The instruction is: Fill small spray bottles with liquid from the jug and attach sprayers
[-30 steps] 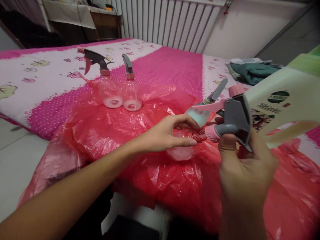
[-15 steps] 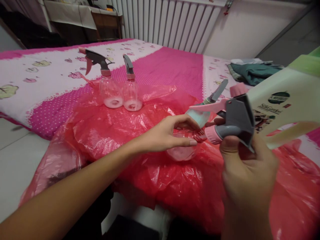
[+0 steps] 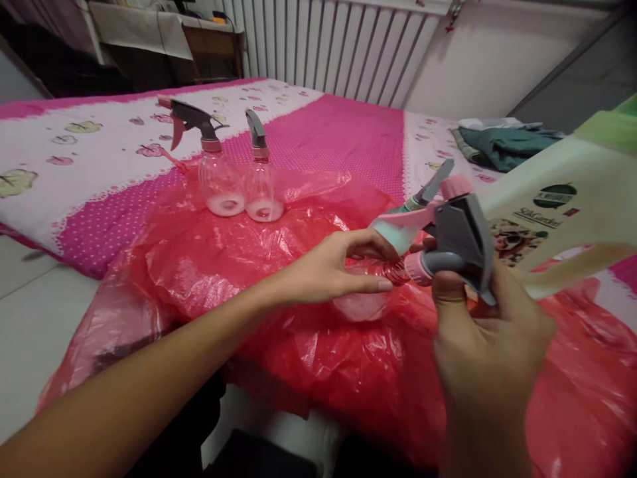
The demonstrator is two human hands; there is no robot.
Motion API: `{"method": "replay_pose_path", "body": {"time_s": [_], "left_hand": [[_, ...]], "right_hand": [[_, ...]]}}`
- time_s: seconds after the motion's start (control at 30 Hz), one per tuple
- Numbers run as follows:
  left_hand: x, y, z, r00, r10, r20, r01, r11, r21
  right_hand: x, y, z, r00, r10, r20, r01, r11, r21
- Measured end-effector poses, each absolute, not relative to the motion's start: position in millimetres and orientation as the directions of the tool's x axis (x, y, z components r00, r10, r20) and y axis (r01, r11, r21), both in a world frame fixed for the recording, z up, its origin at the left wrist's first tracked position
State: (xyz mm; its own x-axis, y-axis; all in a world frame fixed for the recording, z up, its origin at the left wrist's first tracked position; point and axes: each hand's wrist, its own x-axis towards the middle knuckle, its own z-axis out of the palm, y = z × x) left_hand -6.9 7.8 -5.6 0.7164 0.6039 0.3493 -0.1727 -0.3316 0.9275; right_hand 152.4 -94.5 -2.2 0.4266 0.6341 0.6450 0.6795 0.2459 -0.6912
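Observation:
My left hand (image 3: 338, 265) grips a clear spray bottle (image 3: 362, 307) around its upper part; the bottle leans to the right on the red plastic sheet and holds some whitish liquid. In my right hand (image 3: 490, 332) is a grey and pink trigger sprayer head (image 3: 460, 239), turned on its side. Its pink collar lies right at the bottle's threaded neck (image 3: 395, 272). Whether the collar has caught the threads I cannot tell. Just behind them is another spray bottle (image 3: 398, 232) with bluish liquid and a grey-green head, partly hidden by my hands.
Two capped spray bottles (image 3: 221, 182) (image 3: 263, 189) stand at the back left on the red plastic sheet (image 3: 199, 259). A large pale jug (image 3: 572, 179) with a green top leans in at the right. Folded clothes (image 3: 507, 143) lie on the pink bed (image 3: 348, 133), before a radiator (image 3: 328, 46).
My right hand has brought the sprayer head left, so its pink collar is now up against the bottle's neck. The left hand and the bottle have hardly moved.

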Motion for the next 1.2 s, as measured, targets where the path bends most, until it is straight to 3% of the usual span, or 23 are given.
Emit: {"method": "replay_pose_path", "body": {"time_s": [0.17, 0.27, 0.73, 1.07, 1.2], "left_hand": [[-7.7, 6.1, -3.2, 0.717, 0.615, 0.329, -0.154, -0.319, 0.935], [-7.6, 6.5, -4.0, 0.719, 0.605, 0.342, -0.163, -0.332, 0.929], [-7.4, 6.2, -2.8, 0.709, 0.623, 0.329, -0.155, -0.317, 0.936], [-7.0, 8.0, -5.6, 0.709, 0.606, 0.361, -0.17, -0.35, 0.921], [-7.7, 7.6, -4.9, 0.711, 0.611, 0.348, -0.168, -0.332, 0.928]], "right_hand": [[152.6, -94.1, -3.2, 0.42, 0.661, 0.622, 0.614, 0.297, -0.731], [151.3, -93.8, -2.6, 0.406, 0.632, 0.66, 0.691, 0.26, -0.674], [151.2, -94.0, -3.7, 0.426, 0.657, 0.623, 0.638, 0.27, -0.721], [151.3, -92.5, -4.1, 0.389, 0.646, 0.656, 0.678, 0.281, -0.679], [153.4, -91.7, -7.2, 0.439, 0.666, 0.603, 0.563, 0.319, -0.762]]}}
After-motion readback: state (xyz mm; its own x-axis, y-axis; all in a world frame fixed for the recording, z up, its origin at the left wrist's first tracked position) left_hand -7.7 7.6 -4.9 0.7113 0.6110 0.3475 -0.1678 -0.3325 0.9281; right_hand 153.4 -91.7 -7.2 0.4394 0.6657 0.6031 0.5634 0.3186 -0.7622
